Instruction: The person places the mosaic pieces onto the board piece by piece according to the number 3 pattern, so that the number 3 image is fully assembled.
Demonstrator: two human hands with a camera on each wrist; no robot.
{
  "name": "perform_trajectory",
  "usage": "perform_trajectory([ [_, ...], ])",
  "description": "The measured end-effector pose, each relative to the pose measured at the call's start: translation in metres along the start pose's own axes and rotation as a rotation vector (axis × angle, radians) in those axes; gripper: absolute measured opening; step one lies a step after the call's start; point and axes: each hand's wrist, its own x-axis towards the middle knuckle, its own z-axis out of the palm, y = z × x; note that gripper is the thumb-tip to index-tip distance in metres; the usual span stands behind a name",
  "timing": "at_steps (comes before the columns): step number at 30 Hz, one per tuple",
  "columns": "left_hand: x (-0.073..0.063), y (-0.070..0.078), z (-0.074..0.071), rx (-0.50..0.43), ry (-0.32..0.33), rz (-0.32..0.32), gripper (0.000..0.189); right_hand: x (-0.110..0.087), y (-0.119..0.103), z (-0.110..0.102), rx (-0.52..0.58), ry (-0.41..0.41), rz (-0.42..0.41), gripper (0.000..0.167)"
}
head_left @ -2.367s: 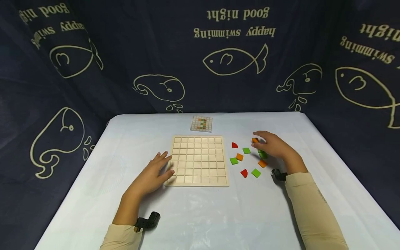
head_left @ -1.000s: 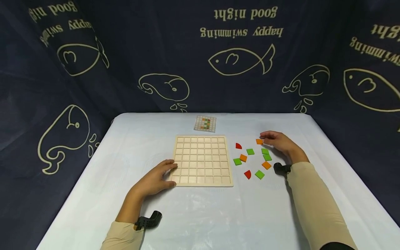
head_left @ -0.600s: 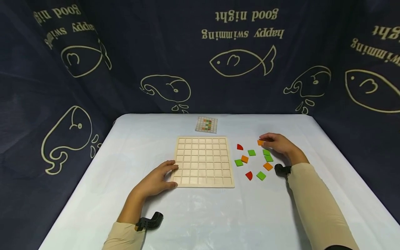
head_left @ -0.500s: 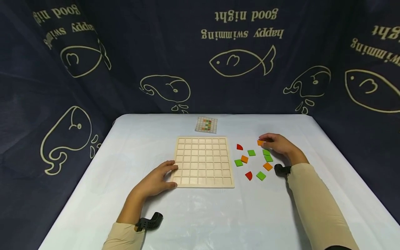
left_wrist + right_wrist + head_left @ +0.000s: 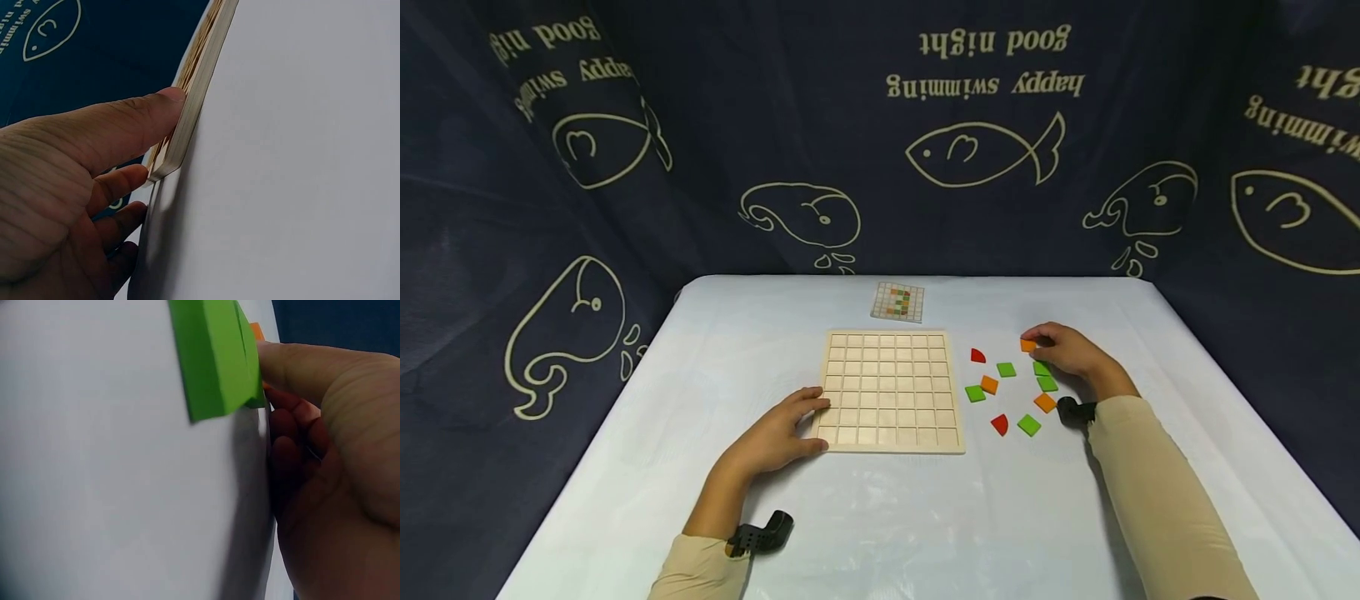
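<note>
A square wooden grid board (image 5: 887, 375) lies in the middle of the table. My left hand (image 5: 775, 433) rests at its near left corner, thumb against the edge (image 5: 181, 119) and fingers extended beside it. To the right, my right hand (image 5: 1071, 350) pinches an orange square tile (image 5: 1027, 345) between thumb and fingers. Two green tiles (image 5: 1047, 383) lie just below that hand; in the right wrist view, green tiles (image 5: 219, 359) overlap near the thumb, and only a sliver of the orange tile (image 5: 256, 330) shows.
Between board and right hand lie red quarter-circle tiles (image 5: 977, 356), several green tiles (image 5: 1006, 369) and orange tiles (image 5: 989, 385). A small pattern card (image 5: 898, 302) with a coloured grid lies behind the board. Dark printed cloth (image 5: 820, 125) hangs beyond the white table (image 5: 865, 517).
My left hand has come down from over the board's left side to its near left corner. The right hand has drawn back slightly and taken hold of the orange tile.
</note>
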Motion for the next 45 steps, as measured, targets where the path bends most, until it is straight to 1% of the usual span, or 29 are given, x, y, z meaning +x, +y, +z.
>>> perform_trajectory([
  [9, -0.0011, -0.0001, -0.0008, 0.006, -0.008, -0.015, 0.066, 0.0004, 0.0012, 0.0002, -0.004, 0.004, -0.003, 0.031],
  [13, -0.0012, -0.0006, -0.0003, 0.016, -0.01, -0.01, 0.066, -0.0012, 0.0003, -0.0004, 0.007, 0.006, 0.006, 0.032],
  [15, -0.0009, -0.0013, 0.0002, 0.02, -0.004, 0.008, 0.065, -0.0021, -0.0005, -0.0003, 0.017, 0.006, 0.015, 0.031],
  [18, 0.0, -0.0014, 0.001, 0.012, -0.003, 0.057, 0.063, -0.0036, -0.0016, -0.001, 0.029, 0.008, 0.031, 0.031],
  [22, 0.0002, -0.0014, 0.002, 0.015, -0.033, 0.108, 0.062, -0.004, -0.0023, -0.0004, 0.039, 0.013, 0.033, 0.031],
  [28, -0.0011, -0.0023, 0.0032, 0.035, -0.068, 0.123, 0.06, -0.0031, -0.0005, 0.0001, 0.029, 0.022, 0.014, 0.031],
  [35, -0.001, -0.0021, 0.0032, 0.034, -0.066, 0.13, 0.059, -0.0023, 0.0008, -0.0011, 0.039, 0.006, 0.035, 0.033],
  [45, -0.0015, -0.0023, 0.0024, 0.027, -0.064, 0.133, 0.059, -0.002, -0.0026, -0.0032, 0.075, 0.012, 0.02, 0.036],
])
